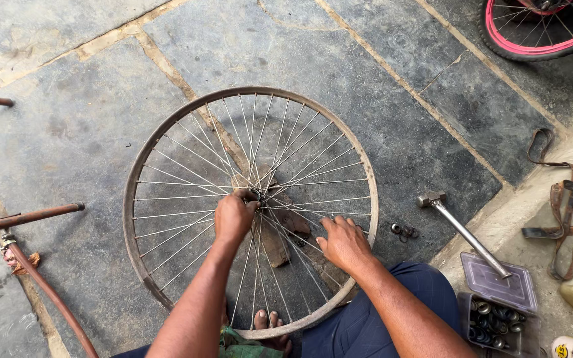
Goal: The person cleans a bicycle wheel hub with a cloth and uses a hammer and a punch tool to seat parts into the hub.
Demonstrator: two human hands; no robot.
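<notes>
Head view: hammer (465,233) beside wheel (167,132)

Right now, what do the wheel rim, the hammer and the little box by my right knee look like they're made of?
Wheel rim: looks like steel, dull brown and rusty, with thin bright wire spokes. Hammer: metal head and shiny, apparently chromed metal shaft. Small box: clear plastic, see-through lid and walls, holding dark metal-looking parts. Your left hand is at the hub; your right hand rests on the spokes.
</notes>
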